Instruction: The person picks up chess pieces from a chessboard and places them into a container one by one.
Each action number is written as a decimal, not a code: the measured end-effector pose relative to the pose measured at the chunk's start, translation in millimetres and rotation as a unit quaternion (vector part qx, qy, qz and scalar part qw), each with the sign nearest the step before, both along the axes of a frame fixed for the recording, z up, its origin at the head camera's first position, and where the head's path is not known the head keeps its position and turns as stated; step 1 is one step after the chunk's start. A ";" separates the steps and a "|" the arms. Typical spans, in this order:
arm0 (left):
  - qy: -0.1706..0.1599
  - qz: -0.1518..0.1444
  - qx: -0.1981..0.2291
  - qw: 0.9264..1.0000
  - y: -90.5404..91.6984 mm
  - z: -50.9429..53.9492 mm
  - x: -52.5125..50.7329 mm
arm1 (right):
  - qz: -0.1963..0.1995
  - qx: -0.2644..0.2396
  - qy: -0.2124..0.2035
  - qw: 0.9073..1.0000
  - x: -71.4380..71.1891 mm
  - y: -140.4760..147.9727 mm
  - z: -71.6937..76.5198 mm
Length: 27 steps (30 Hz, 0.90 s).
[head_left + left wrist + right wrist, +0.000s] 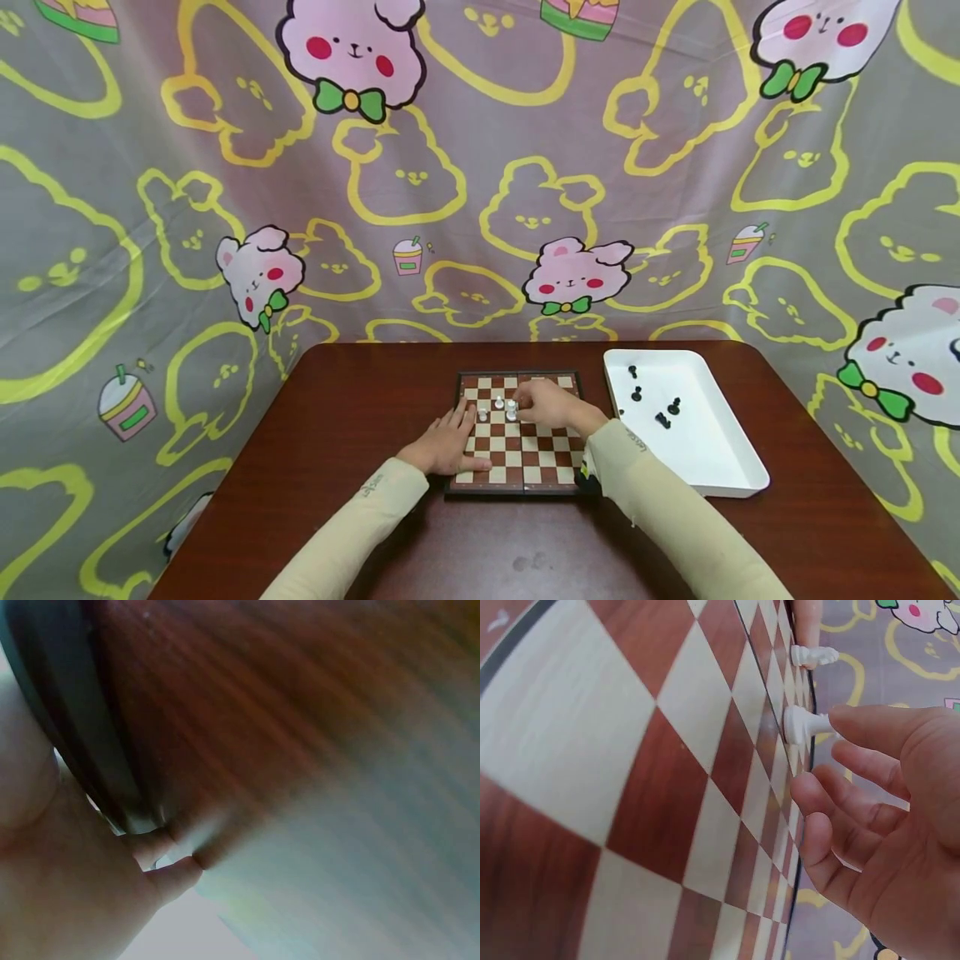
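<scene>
The left hand (448, 446) lies with spread fingers on the left edge of the chessboard (492, 477); the left wrist view shows part of this hand (67, 862) beside the board's dark edge (82, 712). Thumb and fingertips of the right hand (551, 406) are at a white chess piece (512, 414). In the right wrist view the right hand (885, 802) pinches the top of a white piece (798, 724), its base at the board (667, 772), the tip partly hidden by the thumb. Another white piece (814, 655) stands beyond. More white pieces (498, 402) stand to the left.
Right of the board, a white tray (693, 458) holds several black pieces (674, 407). The brown table (360, 392) extends around both. Behind it hangs a patterned cloth (465, 208). A small dark object (587, 477) shows at the board's lower right, partly behind the right sleeve.
</scene>
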<state>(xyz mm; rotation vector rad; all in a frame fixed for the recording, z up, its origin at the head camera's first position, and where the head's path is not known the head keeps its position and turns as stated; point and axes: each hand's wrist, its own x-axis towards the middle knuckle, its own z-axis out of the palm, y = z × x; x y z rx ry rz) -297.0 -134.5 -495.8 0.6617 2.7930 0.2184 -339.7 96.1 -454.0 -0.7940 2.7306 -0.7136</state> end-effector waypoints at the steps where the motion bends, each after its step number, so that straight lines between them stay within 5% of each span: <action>1: 0.000 0.001 0.001 1.000 0.0 0.1 0.1 | 0.000 -0.001 0.001 1.000 -0.1 -1.0 -1.1; 12: 0.005 -0.002 0.002 1.000 0.6 0.6 1.3 | -0.005 -0.013 0.007 1.000 -2.3 -7.9 -11.9; 27: 0.005 0.000 -0.005 1.000 0.2 -0.4 2.2 | 0.004 -0.010 0.029 1.000 0.1 -8.1 -7.3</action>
